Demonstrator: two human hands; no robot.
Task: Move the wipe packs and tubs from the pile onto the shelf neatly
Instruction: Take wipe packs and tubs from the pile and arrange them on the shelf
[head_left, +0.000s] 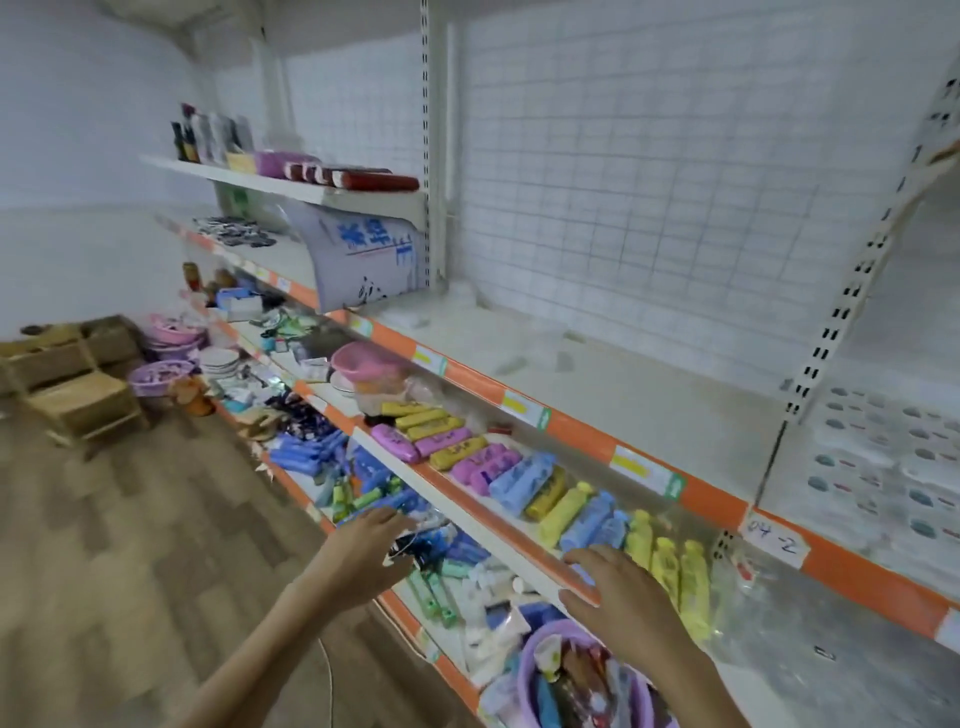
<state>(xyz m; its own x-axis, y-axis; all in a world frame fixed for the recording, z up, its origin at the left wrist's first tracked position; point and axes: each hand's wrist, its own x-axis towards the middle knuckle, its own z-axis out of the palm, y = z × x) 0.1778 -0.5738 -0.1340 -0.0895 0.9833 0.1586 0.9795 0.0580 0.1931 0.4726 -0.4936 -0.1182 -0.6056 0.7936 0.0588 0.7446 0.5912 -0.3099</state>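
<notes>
A row of wipe packs (498, 467) in yellow, pink, purple and blue lies side by side on the middle shelf (457, 499) with its orange front strip. Below it, a jumbled pile of packs and tubes (447, 561) covers the lower shelf. My left hand (371, 540) hovers open over that pile, fingers spread, holding nothing. My right hand (618, 587) is open too, palm down at the front edge of the middle shelf, just in front of the yellow packs (675, 571). A purple basin (530, 670) with packets sits beneath my right forearm.
The wide upper shelf (623, 395) is dusty and bare, with a large folded bag (363, 254) at its left end. A pink tub (358, 364) stands further left on the middle shelf. Wooden crates (78, 379) and purple basins (161, 374) sit on the wood floor at left.
</notes>
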